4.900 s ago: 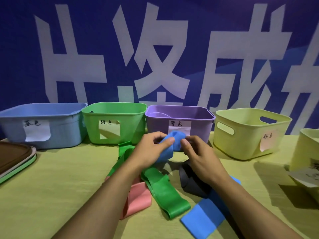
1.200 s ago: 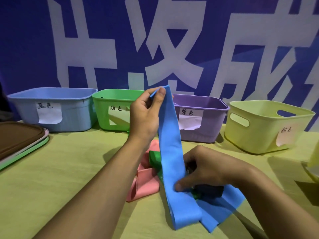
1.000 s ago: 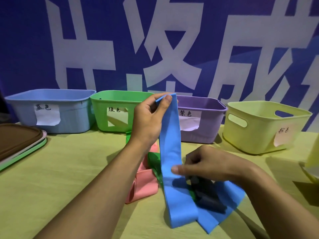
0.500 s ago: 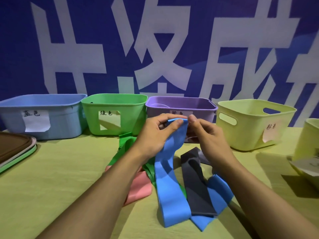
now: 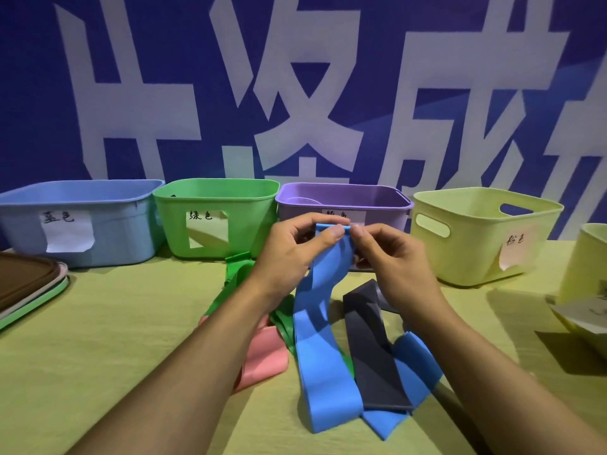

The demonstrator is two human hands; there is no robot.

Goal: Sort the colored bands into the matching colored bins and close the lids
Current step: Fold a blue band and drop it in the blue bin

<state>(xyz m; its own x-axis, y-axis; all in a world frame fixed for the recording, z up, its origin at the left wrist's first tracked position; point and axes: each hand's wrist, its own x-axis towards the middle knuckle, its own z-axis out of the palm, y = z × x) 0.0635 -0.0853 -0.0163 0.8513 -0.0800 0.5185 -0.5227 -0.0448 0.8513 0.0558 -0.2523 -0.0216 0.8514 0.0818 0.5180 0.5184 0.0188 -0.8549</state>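
Observation:
Both hands hold up a blue band [image 5: 322,349] in front of the purple bin [image 5: 345,201]. My left hand [image 5: 292,254] pinches its top edge, and my right hand [image 5: 394,257] pinches the same edge from the right. The band's lower loop rests on the table. Beside it lie a dark grey band [image 5: 371,349], another blue band [image 5: 410,366], green bands [image 5: 236,274] and a pink band [image 5: 262,353]. At the back stand the blue bin [image 5: 108,221], the green bin [image 5: 213,198] and the purple bin, all open.
A yellow-green bin [image 5: 483,234] with handle slots stands right of the purple one, and another pale bin [image 5: 588,267] sits at the right edge. Stacked lids [image 5: 26,290], brown on top, lie at the left edge. The table [image 5: 115,339] has a yellow-green cloth.
My right hand left the pile on the table and rose to the band's top edge. My left hand lowered the blue band slightly; both hands now pinch the top together.

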